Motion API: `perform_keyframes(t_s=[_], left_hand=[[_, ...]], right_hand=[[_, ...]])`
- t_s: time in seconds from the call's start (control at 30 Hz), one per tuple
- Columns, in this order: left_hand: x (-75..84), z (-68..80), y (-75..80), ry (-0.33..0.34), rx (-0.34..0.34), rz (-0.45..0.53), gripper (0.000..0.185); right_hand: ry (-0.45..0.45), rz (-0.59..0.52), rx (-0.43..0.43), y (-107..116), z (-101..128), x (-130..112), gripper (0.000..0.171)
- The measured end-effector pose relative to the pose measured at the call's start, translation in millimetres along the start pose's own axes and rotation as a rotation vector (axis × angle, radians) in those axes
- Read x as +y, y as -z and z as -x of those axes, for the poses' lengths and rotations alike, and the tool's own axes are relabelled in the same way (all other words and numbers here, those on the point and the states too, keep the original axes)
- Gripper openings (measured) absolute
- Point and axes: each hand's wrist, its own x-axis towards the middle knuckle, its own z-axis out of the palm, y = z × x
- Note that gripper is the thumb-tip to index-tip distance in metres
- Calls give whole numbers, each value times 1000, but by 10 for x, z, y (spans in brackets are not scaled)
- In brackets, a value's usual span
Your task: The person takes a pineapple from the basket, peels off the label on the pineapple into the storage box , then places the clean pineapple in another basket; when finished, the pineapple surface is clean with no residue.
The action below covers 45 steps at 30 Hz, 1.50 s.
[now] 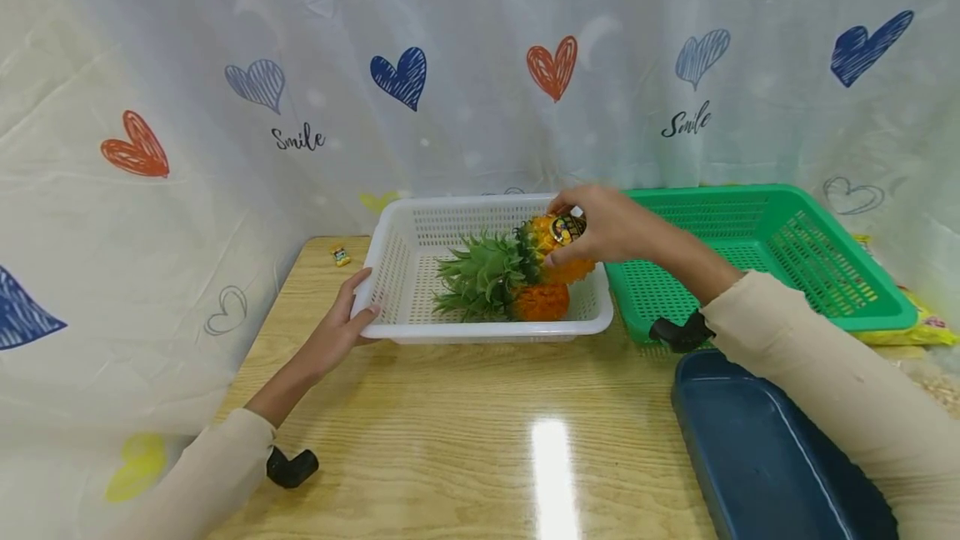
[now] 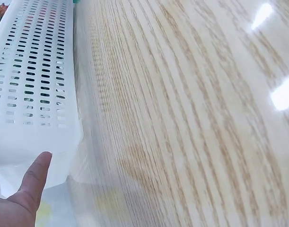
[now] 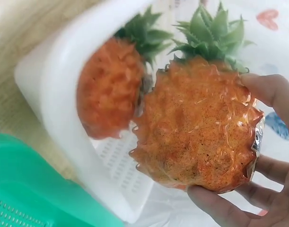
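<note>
My right hand [image 1: 611, 225] grips an orange pineapple [image 3: 201, 127] by its body, the thumb on one side and the fingers on the other. This fruit has a dark label and is at the right end of a white plastic basket [image 1: 487, 329]. A second pineapple [image 1: 542, 304] lies inside the basket, its green leaves [image 1: 480, 277] pointing left. At the basket's front left corner, my left hand [image 1: 341, 323] holds the rim between thumb and fingers. The left wrist view shows only part of that hand beside the perforated basket wall [image 2: 38, 61].
A green plastic basket [image 1: 750, 194] stands just right of the white one. In front of it lies a dark blue tray [image 1: 772, 440], partly behind my right sleeve. A small yellow packet [image 1: 341, 257] sits at the left, and yellow packaging [image 1: 933, 323] shows at the far right.
</note>
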Motion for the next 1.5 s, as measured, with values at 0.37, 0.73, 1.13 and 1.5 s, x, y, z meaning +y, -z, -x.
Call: perform_keyframes(t_s=[0.37, 0.73, 1.13, 1.5], left_hand=[[4, 9, 12, 14, 1, -12, 66], [9, -10, 49, 17, -23, -10, 69], [20, -8, 45, 31, -22, -24, 70], [38, -6, 60, 23, -20, -29, 69]], right_hand=[[21, -11, -31, -107, 358, -139, 70], [19, -31, -3, -57, 577, -234, 71], [28, -133, -63, -202, 856, -401, 69], [-9, -182, -125, -517, 1150, -473, 69]])
